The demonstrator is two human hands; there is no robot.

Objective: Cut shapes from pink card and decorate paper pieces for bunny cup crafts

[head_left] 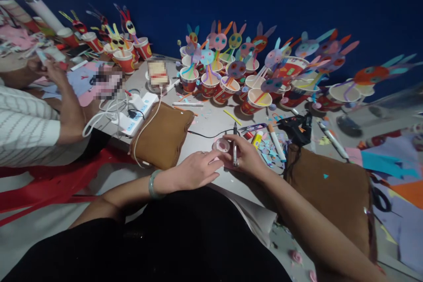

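Observation:
My right hand [246, 152] is closed around a slim marker pen [235, 147] with a dark tip, held nearly upright. Right beside it, my left hand [196, 168] has its thumb and forefinger at a small round pinkish disc [221, 145], with the other fingers slightly apart. A flat pinkish thing shows partly under my right fingers; its kind is hidden. A thin black cable [211, 135] runs across the table towards the disc. Just past my right hand lie a yellow glue stick [257, 139], an orange-and-white marker [276, 142] and coloured paper scraps [268, 152].
Red paper cups [214, 90] with paper rabbit heads stand along the back. A brown cushion [161, 134] and a white power strip [140, 114] lie left, another brown cushion [330, 198] right. At far left a co-worker's arm [71, 105] reaches over the table.

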